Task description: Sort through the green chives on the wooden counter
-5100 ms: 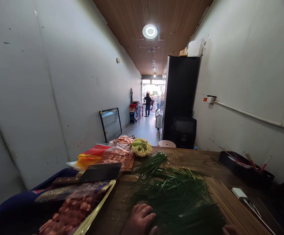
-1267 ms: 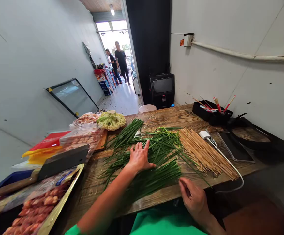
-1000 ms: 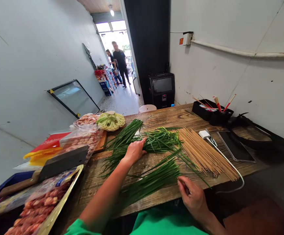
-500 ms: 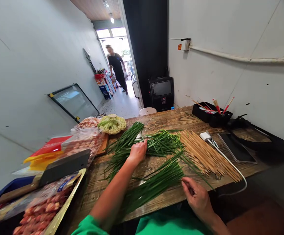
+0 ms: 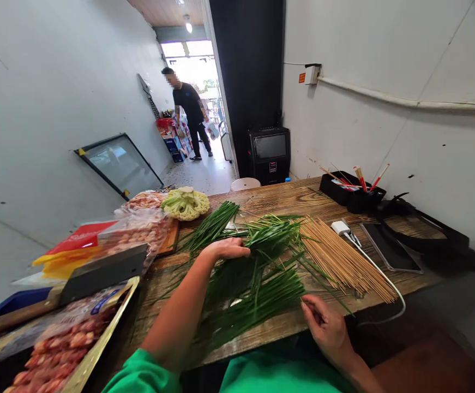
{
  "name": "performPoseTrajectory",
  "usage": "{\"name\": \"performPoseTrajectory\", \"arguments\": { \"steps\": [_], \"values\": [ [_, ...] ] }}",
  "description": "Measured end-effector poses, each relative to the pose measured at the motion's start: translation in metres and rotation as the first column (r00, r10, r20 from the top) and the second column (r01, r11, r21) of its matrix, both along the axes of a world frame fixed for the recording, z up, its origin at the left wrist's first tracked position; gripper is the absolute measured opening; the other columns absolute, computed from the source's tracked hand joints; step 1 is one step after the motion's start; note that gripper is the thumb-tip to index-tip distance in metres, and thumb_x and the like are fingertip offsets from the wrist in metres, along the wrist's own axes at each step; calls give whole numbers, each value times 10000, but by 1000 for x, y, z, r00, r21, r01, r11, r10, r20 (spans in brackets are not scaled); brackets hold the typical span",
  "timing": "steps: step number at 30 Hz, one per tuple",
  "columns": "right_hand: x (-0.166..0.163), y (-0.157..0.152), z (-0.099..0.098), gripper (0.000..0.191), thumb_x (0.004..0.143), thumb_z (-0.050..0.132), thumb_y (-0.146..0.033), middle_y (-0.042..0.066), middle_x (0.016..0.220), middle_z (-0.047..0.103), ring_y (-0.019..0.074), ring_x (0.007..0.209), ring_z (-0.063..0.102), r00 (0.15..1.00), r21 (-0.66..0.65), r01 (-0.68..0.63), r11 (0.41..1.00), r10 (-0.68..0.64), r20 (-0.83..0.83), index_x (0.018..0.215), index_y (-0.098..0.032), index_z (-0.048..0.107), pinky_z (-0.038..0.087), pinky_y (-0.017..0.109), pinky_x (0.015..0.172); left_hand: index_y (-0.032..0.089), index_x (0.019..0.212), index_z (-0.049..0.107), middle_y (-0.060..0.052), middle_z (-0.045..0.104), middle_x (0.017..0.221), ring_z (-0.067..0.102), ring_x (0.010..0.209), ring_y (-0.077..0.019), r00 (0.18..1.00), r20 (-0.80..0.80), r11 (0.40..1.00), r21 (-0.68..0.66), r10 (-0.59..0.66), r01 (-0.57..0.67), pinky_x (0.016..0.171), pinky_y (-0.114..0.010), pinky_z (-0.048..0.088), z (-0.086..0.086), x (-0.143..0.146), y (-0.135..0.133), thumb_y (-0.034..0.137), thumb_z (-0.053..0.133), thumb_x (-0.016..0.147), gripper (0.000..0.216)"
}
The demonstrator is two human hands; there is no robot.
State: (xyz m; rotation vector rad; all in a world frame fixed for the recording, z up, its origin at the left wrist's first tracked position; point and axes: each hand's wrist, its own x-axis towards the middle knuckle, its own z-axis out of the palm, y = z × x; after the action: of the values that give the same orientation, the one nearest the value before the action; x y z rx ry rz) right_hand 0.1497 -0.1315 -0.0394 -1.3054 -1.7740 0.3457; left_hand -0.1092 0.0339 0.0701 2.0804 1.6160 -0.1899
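My left hand [image 5: 227,249] is closed around a bunch of long green chives [image 5: 268,240] at the middle of the wooden table. Blurred blades hang below that hand. Nearer to me lies another sheaf of chives [image 5: 262,300], its ends pointing right. My right hand [image 5: 325,322] is at the front edge beside those ends, thumb and forefinger pinched together. Whatever thin thing they may hold is too small to make out. A third bunch of chives [image 5: 216,222] rests farther back. Bamboo skewers [image 5: 343,256] are spread out to the right.
On the left are a cleaver [image 5: 106,273], packed meat pieces [image 5: 65,344], bagged meat [image 5: 139,234] and a cauliflower [image 5: 186,204]. A phone [image 5: 390,248], a white charger [image 5: 339,227] with cable and a black holder [image 5: 354,191] lie right. A person [image 5: 190,112] stands near the doorway.
My left hand has turned flatter and shifted slightly, and chive blades have swung down toward the near sheaf. My right hand stays nearly still. The person in the background has stepped and leaned left.
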Motion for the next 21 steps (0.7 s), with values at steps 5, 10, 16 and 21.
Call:
{"name": "performPoseTrajectory", "arguments": {
  "steps": [5, 10, 16, 21],
  "values": [
    [0, 0, 2, 153, 884, 489, -266, 6, 648, 656, 115, 485, 592, 1000, -1, -12, 1000, 12, -18, 918, -174, 608, 462, 197, 472, 170, 1176, 543, -142, 628, 1131, 582, 1049, -284, 951, -227, 928, 353, 209, -120, 847, -344, 444, 1, 0, -17, 550, 542, 716, 597],
    [0, 0, 0, 151, 879, 496, -262, 9, 664, 664, 119, 513, 609, 1000, 6, -12, 1000, 12, -23, 915, -174, 613, 475, 199, 496, 140, 1408, 267, -194, 343, 1427, 312, 1318, -334, 977, -176, 923, 383, 118, -43, 1040, -427, 294, -23, 20, -44, 690, 588, 597, 1031],
    [2, -1, 0, 177, 884, 485, -289, 25, 678, 678, 128, 516, 613, 999, -35, -13, 999, 12, -30, 919, -174, 615, 480, 208, 492, 199, 1422, 248, -116, 280, 1476, 206, 1377, -268, 979, -206, 977, 208, -10, 54, 1081, -443, 227, -44, 1, -38, 494, 502, 796, 737],
    [2, -1, 3, 192, 890, 471, -301, 28, 664, 669, 138, 523, 616, 999, -86, -17, 996, 14, -31, 913, -180, 617, 485, 218, 494, 189, 1427, 238, -130, 295, 1466, 214, 1372, -285, 978, -204, 967, 255, 43, 10, 1093, -496, 181, -37, -16, -35, 397, 570, 772, 763]
  ]
}}
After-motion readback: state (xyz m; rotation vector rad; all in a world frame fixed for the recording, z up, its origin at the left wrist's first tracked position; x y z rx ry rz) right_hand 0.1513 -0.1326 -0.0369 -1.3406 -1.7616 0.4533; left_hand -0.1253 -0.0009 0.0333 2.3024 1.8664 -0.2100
